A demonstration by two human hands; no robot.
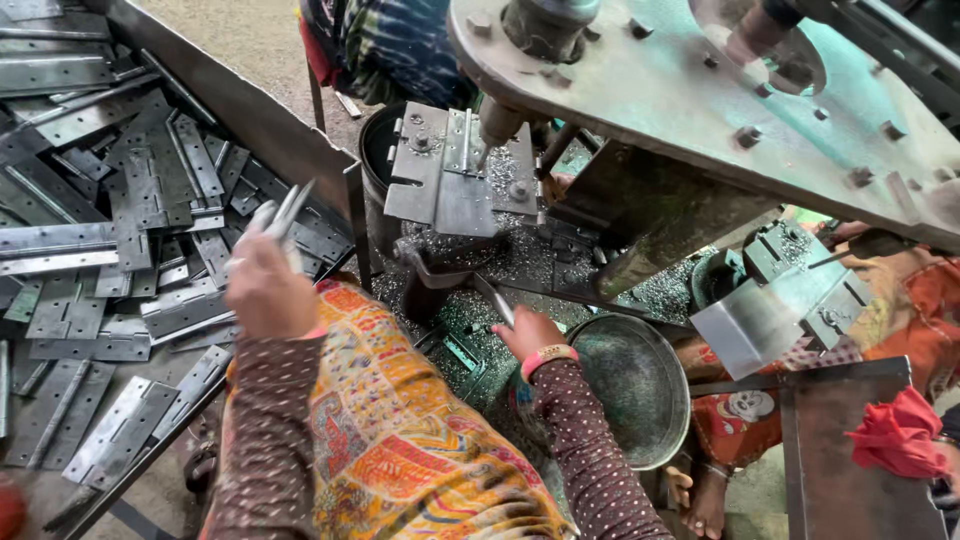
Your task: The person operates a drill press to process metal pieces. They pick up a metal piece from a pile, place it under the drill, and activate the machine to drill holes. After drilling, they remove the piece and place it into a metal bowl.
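My left hand [265, 290] is raised over the edge of the pile and grips a few thin grey metal hinge strips [285, 212], blurred by motion. My right hand [527, 332] reaches forward below the drill press and holds a thin metal strip [497, 303] between its fingers. Above it, a hinge plate [445, 180] lies on the press table under the drill bit [493, 128]. Metal shavings [520, 250] cover the table around it.
A large heap of grey hinge plates [120, 230] fills the left tray. A round metal bowl [632, 385] sits to the right of my right hand. Another person in orange clothing [920, 300] sits at the right beside a second jig [790, 290]. A red cloth [895, 432] lies on a metal stand.
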